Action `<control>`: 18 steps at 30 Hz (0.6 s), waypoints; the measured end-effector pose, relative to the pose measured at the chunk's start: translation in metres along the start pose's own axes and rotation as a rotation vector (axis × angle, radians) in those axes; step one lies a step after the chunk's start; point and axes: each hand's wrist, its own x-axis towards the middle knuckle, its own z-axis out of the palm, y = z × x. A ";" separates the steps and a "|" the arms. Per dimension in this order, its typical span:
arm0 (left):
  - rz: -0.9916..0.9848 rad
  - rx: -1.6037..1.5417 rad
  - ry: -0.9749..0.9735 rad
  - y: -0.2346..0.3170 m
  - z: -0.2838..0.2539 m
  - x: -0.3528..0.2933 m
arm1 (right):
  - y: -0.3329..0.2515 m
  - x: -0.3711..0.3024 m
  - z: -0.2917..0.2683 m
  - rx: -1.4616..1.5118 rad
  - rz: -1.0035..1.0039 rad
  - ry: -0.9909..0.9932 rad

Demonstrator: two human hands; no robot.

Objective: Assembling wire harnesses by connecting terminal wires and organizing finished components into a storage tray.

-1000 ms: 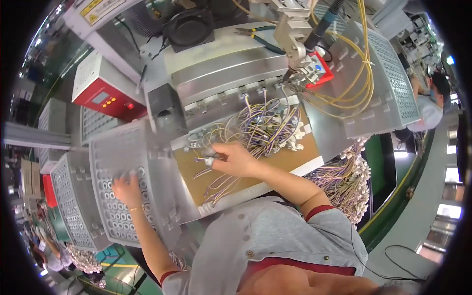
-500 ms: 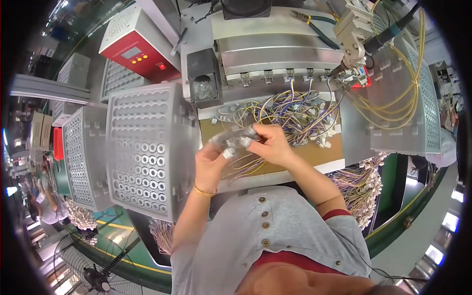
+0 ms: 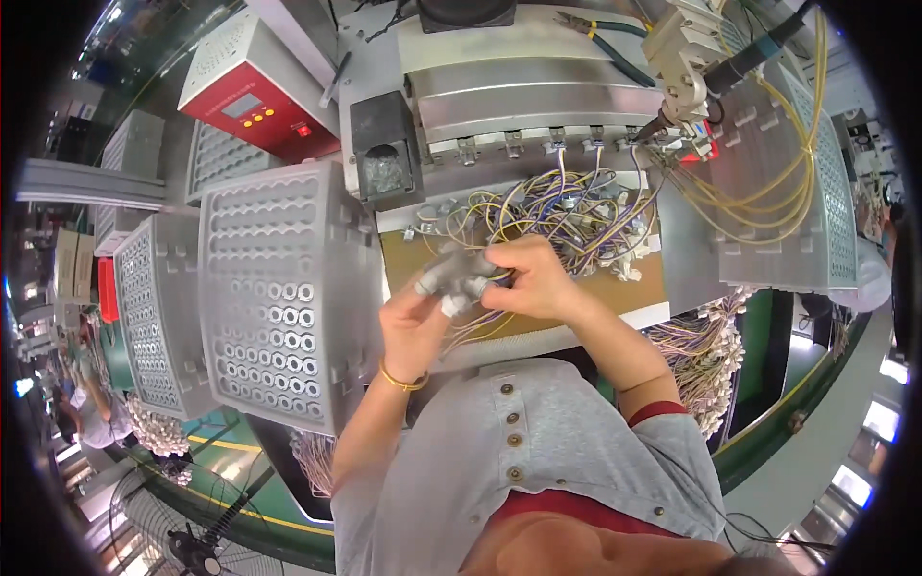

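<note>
Head view: a small grey part (image 3: 459,274) with trailing wires is pinched between the left hand (image 3: 415,322) and right hand (image 3: 528,278) over the brown board (image 3: 615,288). A second ago the left hand was at the perforated tray (image 3: 283,288) (it has since been brought in), so work now appears two-handed. The part's exact shape is masked by fingers; the wire bundle (image 3: 567,211) behind is tangled.
</note>
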 end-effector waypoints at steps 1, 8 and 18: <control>0.001 -0.011 -0.012 -0.002 -0.002 0.000 | -0.001 0.001 0.001 -0.024 0.036 -0.051; -0.296 -0.362 0.226 -0.011 0.002 0.005 | 0.012 -0.001 0.018 0.136 0.231 -0.055; -0.103 0.041 -0.048 -0.040 0.012 0.009 | 0.023 0.015 -0.001 0.229 0.324 0.325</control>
